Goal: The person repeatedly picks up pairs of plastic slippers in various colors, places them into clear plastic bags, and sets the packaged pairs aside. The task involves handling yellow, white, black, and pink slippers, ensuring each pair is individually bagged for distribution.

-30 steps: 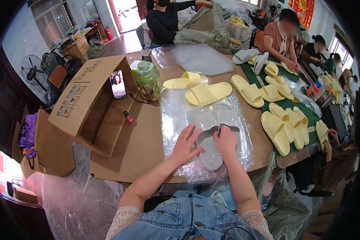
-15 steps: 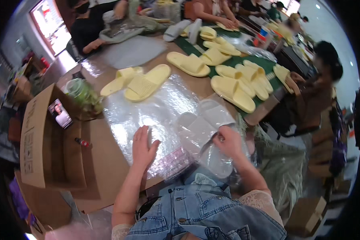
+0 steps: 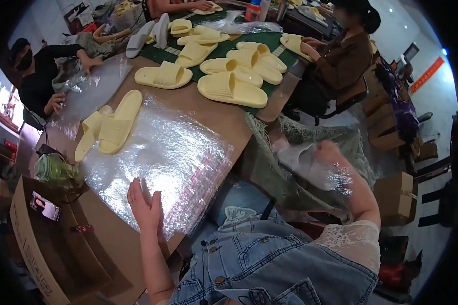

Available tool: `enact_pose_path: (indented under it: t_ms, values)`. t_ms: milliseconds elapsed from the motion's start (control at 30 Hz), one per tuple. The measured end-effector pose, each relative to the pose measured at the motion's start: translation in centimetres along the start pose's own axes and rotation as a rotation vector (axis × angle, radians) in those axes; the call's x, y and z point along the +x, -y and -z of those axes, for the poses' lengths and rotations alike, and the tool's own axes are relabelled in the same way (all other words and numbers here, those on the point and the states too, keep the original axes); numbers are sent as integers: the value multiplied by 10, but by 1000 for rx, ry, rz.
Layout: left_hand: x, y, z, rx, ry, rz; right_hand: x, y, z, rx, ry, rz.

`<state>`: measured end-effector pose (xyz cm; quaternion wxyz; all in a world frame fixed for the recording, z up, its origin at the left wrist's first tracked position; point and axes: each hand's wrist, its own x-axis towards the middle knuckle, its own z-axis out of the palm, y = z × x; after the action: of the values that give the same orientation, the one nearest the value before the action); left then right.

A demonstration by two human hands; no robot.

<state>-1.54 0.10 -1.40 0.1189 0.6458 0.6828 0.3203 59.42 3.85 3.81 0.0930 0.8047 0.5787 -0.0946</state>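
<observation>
My left hand (image 3: 146, 207) lies with its fingers stretched out at the near edge of a stack of clear plastic bags (image 3: 173, 132). Out to the right, my right hand (image 3: 328, 151) is closed on a pair of grey slippers (image 3: 296, 156) in a clear bag. They hang over the mouth of a green woven sack (image 3: 269, 178) beside the table; motion blurs them, and part of the bag shines near my forearm. Just beyond the stack's left corner sit two yellow slippers (image 3: 121, 124), one overlapping the other.
More yellow slippers (image 3: 232, 90) stand on a green mat, near two grey slippers (image 3: 160, 31). An open cardboard box (image 3: 61, 249) with a phone (image 3: 45, 206) is at left, by a green jar (image 3: 53, 168). Co-workers sit at left (image 3: 28, 84) and right (image 3: 343, 51).
My right hand has carried the bagged grey slippers off the plastic stack, rightward over the sack. My left hand stays outstretched at the stack. The view has turned to the right.
</observation>
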Motion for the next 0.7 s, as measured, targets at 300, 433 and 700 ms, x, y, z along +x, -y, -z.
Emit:
enact_pose_path:
  t_ms: [300,433,700]
  values:
    - [-1,-2,2,38,-29,-8,64,-29,-175,-200,186,-149]
    - [1,1,-4,40,-35,-25,63,-105,-258,-97,-194,-233]
    - [-3,-4,2,53,-13,37,40,-2,-201,44,9,695]
